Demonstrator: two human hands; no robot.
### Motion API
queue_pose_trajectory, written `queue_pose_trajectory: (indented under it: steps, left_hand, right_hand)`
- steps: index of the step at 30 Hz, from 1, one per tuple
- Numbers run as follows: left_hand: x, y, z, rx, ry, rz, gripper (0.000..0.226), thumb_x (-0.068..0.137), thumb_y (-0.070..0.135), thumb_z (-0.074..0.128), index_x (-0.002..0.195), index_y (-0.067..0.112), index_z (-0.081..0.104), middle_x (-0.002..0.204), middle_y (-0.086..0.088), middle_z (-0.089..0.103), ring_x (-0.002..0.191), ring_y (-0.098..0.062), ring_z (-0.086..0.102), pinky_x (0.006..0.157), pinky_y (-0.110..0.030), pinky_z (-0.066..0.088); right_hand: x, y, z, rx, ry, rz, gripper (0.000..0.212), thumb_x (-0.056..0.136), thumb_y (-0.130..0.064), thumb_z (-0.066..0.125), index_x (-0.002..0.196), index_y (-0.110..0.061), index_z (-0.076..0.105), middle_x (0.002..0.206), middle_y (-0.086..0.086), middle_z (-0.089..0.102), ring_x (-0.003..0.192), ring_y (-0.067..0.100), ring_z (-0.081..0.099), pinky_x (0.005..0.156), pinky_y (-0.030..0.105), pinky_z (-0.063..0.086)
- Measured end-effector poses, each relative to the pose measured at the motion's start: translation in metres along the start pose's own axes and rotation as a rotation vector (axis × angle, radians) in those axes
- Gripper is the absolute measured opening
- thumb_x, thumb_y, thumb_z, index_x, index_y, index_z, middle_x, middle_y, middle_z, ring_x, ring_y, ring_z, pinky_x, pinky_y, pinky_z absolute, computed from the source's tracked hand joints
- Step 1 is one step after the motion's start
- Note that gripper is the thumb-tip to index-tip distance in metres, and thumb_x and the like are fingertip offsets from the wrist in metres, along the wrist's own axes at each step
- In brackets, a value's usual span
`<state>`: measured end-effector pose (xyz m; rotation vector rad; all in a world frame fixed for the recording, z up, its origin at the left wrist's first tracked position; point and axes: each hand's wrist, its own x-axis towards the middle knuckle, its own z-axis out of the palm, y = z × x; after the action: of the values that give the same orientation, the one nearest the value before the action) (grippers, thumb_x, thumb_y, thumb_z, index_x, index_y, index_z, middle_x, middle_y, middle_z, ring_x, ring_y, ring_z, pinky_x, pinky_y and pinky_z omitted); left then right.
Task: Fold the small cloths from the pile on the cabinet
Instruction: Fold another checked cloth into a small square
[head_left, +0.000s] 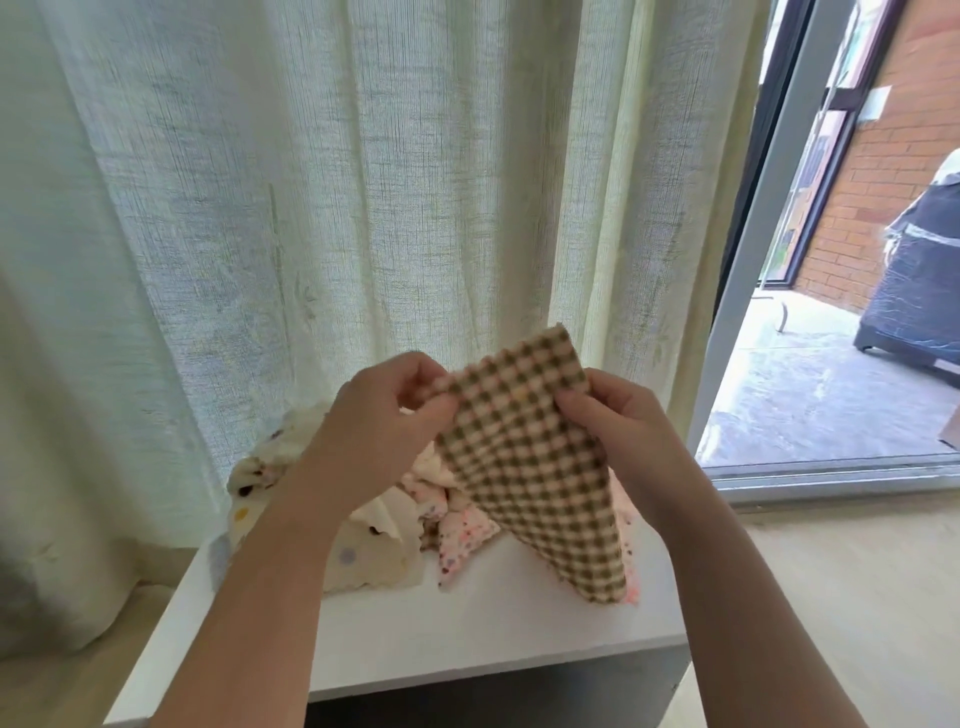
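A brown-and-cream checked cloth (530, 467) hangs in the air above the white cabinet top (467, 639). My left hand (384, 415) pinches its upper left edge. My right hand (618, 421) pinches its upper right edge. One corner sticks up between the hands and the lowest corner droops to the cabinet. Behind it lies the pile of small cloths (374, 525): cream ones with coloured dots on the left, pink speckled ones on the right, partly hidden by my arms and the checked cloth.
A pale sheer curtain (363, 182) hangs right behind the cabinet. To the right, a sliding glass door (753, 260) shows a patio with a brick wall and a covered object (914, 280). Light wooden floor (831, 597) lies right of the cabinet.
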<state>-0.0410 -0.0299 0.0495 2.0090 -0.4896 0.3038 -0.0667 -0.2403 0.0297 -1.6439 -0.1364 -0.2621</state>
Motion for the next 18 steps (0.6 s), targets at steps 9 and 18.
queue_pose_trajectory:
  steps: [9, 18]
  left_hand:
    - [0.0, 0.012, 0.012, -0.325, 0.265, 0.08, 0.01, 0.086, 0.015, 0.07, 0.08, 0.022, 0.066, 0.074, 0.007, 0.071, 0.073, -0.003, 0.066, 0.069, -0.013, 0.051]
    - [0.0, 0.01, 0.012, -0.335, 0.147, 0.108, 0.021, 0.075, 0.003, 0.079, 0.075, 0.015, 0.062, 0.067, 0.006, 0.063, 0.067, -0.009, 0.06, 0.069, -0.023, 0.055]
  right_hand:
    - [-0.002, -0.009, 0.011, 0.14, 0.002, -0.121, 0.02, 0.095, -0.014, 0.055, 0.092, -0.023, 0.073, 0.09, -0.005, 0.076, 0.086, 0.008, 0.07, 0.074, 0.023, 0.054]
    - [-0.004, -0.014, 0.008, 0.144, 0.069, -0.182, 0.023, 0.095, -0.016, 0.056, 0.09, -0.028, 0.076, 0.091, -0.007, 0.075, 0.09, 0.006, 0.069, 0.074, 0.018, 0.052]
